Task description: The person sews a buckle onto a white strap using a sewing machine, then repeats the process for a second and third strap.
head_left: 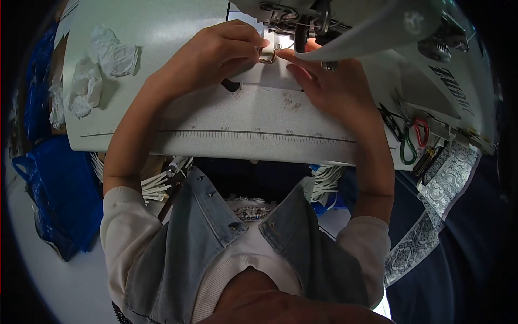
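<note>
Under the head of a sewing machine (302, 24) lies a short white strap (268, 40) with a small metal buckle or ring (267, 59) at its near end. My left hand (218, 54) is closed, its thumb and fingers pinching the strap's left edge. From the right, my right hand (334, 81), wearing a ring, reaches in with the index fingertip touching the strap beside the buckle. Its thumb stands apart from that finger. The machine's head partly hides the other right fingers and the strap's far end.
Crumpled white scraps (113, 51) lie on the machine table at left. Red- and green-handled scissors (415, 140) and black snips (391, 121) rest at right, near a strip of patterned lace (445, 178). Bundles of white straps (326, 181) hang below the table's ruled front edge.
</note>
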`<control>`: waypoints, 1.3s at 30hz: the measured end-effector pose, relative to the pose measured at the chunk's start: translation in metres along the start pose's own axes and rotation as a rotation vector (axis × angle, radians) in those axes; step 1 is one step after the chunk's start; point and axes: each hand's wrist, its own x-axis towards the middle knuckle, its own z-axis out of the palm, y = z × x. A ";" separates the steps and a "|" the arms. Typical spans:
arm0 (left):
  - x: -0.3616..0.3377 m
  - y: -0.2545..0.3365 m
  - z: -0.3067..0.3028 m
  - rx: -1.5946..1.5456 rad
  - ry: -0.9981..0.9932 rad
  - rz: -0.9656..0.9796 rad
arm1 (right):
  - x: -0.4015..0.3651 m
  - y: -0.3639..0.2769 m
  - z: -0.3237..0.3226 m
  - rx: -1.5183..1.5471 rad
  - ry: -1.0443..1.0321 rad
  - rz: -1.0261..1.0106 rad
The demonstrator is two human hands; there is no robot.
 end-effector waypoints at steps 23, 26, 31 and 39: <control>0.004 0.013 0.002 0.148 0.070 -0.196 | -0.004 -0.025 -0.012 0.269 -0.306 0.089; 0.004 0.014 0.005 0.039 0.114 -0.222 | -0.005 -0.022 -0.008 0.186 -0.204 -0.009; 0.007 0.014 0.010 0.060 0.127 -0.242 | -0.005 -0.020 -0.009 0.328 -0.231 0.061; 0.003 0.026 0.016 0.306 0.153 -0.140 | -0.005 -0.013 -0.002 0.324 0.002 0.071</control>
